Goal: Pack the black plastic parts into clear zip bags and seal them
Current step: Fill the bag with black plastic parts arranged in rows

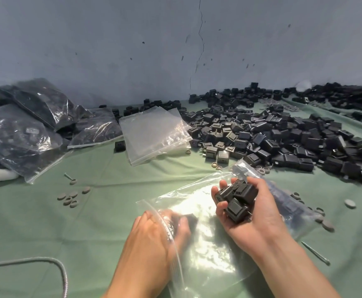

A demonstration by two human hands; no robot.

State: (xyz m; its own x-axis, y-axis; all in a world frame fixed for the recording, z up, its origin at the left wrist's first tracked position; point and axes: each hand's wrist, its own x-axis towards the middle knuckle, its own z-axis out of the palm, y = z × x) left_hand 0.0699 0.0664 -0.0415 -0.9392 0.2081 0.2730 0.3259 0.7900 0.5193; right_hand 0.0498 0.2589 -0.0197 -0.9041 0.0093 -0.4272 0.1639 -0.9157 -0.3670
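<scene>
A clear zip bag (205,239) lies on the green cloth in front of me. My left hand (154,239) is at its mouth, the fingers reaching inside under the plastic; a dark part shows blurred by the fingertips. My right hand (251,214) hovers over the bag, palm up, fingers curled around a handful of black plastic parts (236,201). A big loose pile of black parts (283,134) spreads at the right. A stack of empty zip bags (154,134) lies in the middle, beyond the hands.
Filled zip bags (25,125) are heaped at the left against the grey wall. Small grey discs and rings (72,198) dot the green cloth (89,222). A metal hose (46,263) curves at the lower left, and a thin grey rod (315,253) lies at the lower right.
</scene>
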